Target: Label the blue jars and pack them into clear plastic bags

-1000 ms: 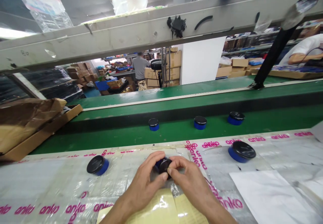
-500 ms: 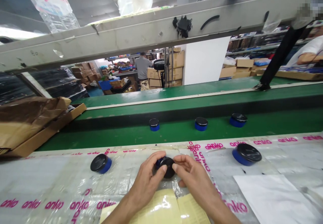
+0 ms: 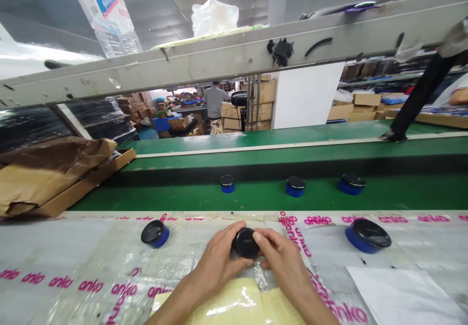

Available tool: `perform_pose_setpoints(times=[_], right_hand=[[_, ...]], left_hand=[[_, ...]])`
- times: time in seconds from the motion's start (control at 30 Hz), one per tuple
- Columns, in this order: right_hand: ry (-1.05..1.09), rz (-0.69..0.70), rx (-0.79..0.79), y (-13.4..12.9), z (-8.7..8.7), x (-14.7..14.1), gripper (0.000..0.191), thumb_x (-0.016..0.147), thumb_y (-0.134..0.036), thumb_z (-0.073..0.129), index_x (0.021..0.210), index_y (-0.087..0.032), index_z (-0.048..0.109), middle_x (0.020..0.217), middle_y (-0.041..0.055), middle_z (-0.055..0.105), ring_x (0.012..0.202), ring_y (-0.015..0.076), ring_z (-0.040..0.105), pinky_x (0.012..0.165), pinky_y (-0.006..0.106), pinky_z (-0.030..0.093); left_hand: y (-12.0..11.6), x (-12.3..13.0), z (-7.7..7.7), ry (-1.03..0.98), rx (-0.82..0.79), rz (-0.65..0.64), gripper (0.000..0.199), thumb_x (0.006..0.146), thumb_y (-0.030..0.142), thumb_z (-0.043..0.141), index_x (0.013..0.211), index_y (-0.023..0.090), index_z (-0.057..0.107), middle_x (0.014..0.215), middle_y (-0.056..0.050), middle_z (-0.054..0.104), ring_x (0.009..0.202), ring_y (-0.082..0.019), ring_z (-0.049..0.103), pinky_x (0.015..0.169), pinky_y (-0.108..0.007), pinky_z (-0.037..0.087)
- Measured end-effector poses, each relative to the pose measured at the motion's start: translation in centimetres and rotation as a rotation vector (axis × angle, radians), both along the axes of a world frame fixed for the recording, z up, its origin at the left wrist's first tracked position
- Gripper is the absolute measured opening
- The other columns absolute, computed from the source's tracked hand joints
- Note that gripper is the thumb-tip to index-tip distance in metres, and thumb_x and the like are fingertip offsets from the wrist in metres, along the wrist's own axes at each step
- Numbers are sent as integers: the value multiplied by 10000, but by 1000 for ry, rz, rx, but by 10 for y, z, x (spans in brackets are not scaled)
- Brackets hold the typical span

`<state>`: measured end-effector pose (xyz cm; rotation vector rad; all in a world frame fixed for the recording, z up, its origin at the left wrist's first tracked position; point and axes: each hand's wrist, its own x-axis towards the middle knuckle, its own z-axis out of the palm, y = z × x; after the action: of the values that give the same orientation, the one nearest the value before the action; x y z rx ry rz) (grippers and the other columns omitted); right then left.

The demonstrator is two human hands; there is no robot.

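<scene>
Between my two hands is a round tub with a black lid (image 3: 247, 243), tilted so its top faces me. My left hand (image 3: 217, 256) is closed around its left side, thumb along the lower edge. At the right edge, my right hand (image 3: 281, 253) grips it with the thumb on the lid and the fingers curled behind. The tub's side is mostly hidden by my fingers. To the left sits a blue tub with a black lid (image 3: 155, 233), and to the right a larger-looking blue tub (image 3: 367, 236), both on the plastic-covered table (image 3: 91, 261).
Three more blue tubs, a left one (image 3: 227, 184), a middle one (image 3: 295, 187) and a right one (image 3: 351, 184), stand on the green belt (image 3: 183, 195). A carton (image 3: 87, 183) lies left, white paper (image 3: 398, 293) right. A beam (image 3: 219, 51) crosses overhead. A person (image 3: 215, 101) stands far off.
My left thumb has slid off the lid's face to its lower edge. My right thumb has come further onto the lid. The view has shifted slightly.
</scene>
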<state>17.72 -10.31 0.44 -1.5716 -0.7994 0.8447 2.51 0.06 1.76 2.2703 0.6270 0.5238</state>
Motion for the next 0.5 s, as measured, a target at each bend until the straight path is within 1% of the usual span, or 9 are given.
perform_pose_setpoints(times=[0.07,0.13,0.2,0.3,0.4,0.47,0.5], right_hand=[[-40,-23,-2,2,0,-2,380,844,-524,643,1011,-191,715,804,54,757,763,268,708,642,342,531],[-75,-27,9,3,2,-2,370,830,-511,665,1002,-189,720,768,47,746,713,253,689,664,347,521],[-84,-18,23,2,4,-1,410,858,-547,607,1015,-189,729,774,49,740,668,239,672,619,339,515],[-69,-33,20,-1,5,4,509,898,-601,490,1059,-177,723,763,53,725,624,229,661,550,326,517],[-43,-126,30,-5,2,7,523,898,-629,478,1053,-183,704,739,43,710,653,229,673,551,316,532],[-23,-179,38,-8,-2,9,522,866,-656,522,1042,-195,693,769,45,722,695,237,687,561,315,538],[-9,-176,26,-9,-4,11,534,837,-672,554,1048,-199,688,824,55,740,732,246,699,575,319,546]], left_hand=[[1,-1,1,-20,0,1,684,772,225,853,1386,273,556,1411,-89,618,1287,-333,576,1117,-508,440],[2,-1,2,-50,3,0,685,753,212,866,1368,274,570,1425,-87,595,1303,-328,554,1131,-492,424],[3,-1,3,-86,4,-10,678,726,184,879,1334,279,594,1403,-79,581,1292,-311,545,1122,-456,430],[2,0,8,-134,-28,-16,642,702,147,881,1276,282,628,1269,-58,606,1192,-280,578,1055,-406,473],[-4,0,22,-172,-66,20,599,672,107,864,1209,273,658,1181,-40,625,1112,-267,600,1012,-386,487],[-9,-4,38,-188,-91,57,580,641,79,848,1162,264,674,1160,-34,634,1093,-263,609,995,-370,489],[-10,-9,48,-191,-109,75,577,631,76,839,1153,260,676,1156,-33,640,1088,-262,615,985,-364,492]])
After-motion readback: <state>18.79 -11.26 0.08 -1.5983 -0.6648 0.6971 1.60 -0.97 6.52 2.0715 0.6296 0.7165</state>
